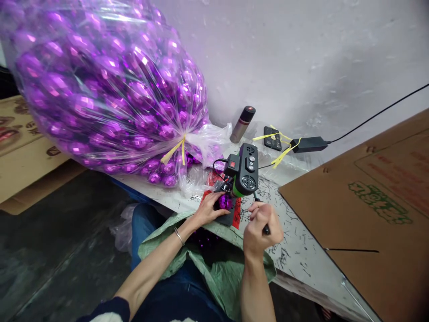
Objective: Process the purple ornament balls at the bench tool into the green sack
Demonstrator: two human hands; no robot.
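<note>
Purple ball (225, 202) in the grip of the left hand (208, 209), thumb and fingers parted around it; the right hand (262, 225) clenches a black handle (266, 230).

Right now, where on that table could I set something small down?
Probably on the tabletop strip between the right hand and the brown carton, though black bits litter it. It is crowded where the left hand holds the purple ball beside the black-and-green machine, and around the clear bag of purple balls.
</note>
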